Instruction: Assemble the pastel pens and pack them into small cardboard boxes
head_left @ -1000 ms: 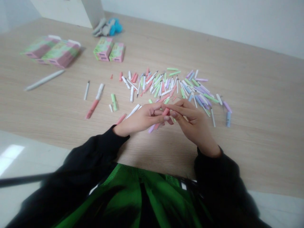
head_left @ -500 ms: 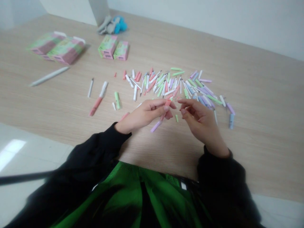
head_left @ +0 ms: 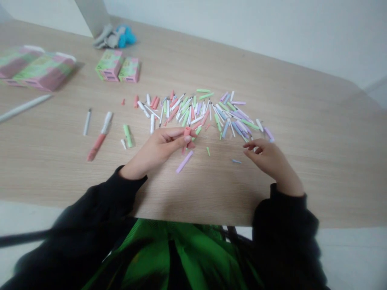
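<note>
My left hand [head_left: 169, 145] is closed around a coral-red pen barrel [head_left: 187, 131], pinched between thumb and fingers with its end facing up. Just below it a purple pen barrel [head_left: 184, 162] lies on the table. My right hand [head_left: 266, 155] hovers at the right end of the pile, fingers loosely curled and apart, with nothing visible between them. Left of its fingertips lies a small blue pointed piece [head_left: 236, 161]; a small green one [head_left: 208, 151] rests between the hands. Behind them spreads a pile of pen parts [head_left: 196, 114] in white, green, purple, blue and red.
Toward the left lie a red-and-white pen [head_left: 99, 137], a thin white refill [head_left: 87, 122], a green barrel [head_left: 127, 135] and a long white stick [head_left: 26, 108]. Pink-green boxes [head_left: 109, 66] and larger packs [head_left: 45, 71] stand behind. A grey-and-blue cloth bundle [head_left: 116, 37] sits at the back.
My right hand has moved right, away from the left hand, and a small blue piece now shows on the table. My left hand keeps the red barrel. The view has shifted right.
</note>
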`<state>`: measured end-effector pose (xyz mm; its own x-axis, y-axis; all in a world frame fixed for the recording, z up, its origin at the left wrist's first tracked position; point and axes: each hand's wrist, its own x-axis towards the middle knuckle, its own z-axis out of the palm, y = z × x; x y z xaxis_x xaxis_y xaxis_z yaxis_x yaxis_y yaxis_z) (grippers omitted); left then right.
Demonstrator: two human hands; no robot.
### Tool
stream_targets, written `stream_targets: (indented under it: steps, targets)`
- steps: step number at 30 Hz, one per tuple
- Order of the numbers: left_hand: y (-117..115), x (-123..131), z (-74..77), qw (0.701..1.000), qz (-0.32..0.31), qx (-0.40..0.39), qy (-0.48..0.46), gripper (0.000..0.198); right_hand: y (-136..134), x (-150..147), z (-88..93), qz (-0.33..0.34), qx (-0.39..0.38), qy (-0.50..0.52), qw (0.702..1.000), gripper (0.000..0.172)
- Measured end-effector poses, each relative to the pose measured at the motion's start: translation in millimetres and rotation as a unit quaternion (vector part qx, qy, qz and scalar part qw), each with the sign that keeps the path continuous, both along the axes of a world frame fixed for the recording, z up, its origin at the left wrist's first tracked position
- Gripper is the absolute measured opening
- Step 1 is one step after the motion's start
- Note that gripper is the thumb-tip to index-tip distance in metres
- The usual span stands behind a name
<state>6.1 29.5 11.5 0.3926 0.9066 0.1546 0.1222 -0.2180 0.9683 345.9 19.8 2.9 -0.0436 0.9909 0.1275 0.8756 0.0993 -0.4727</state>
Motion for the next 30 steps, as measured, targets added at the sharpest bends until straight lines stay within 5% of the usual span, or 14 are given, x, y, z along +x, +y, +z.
stream_targets:
  steps: [7,15,30]
  targets:
    - [-1,2,-0.2,0.999,-0.015,-0.005,0.044,0.032,48,6,-8.8,-0.065,-0.021,-0.122,0.990,0.029]
    - [-1,4,-3.1,0.997,-0.050,-0.027,0.059,0.034,92,-32,-14.0,-0.085,-0.070,-0.184,0.977,0.030]
    - [-3,4,-8.7,0.995,-0.073,-0.059,0.036,0.029,109,-51,-18.8,-0.098,-0.080,-0.197,0.972,0.022]
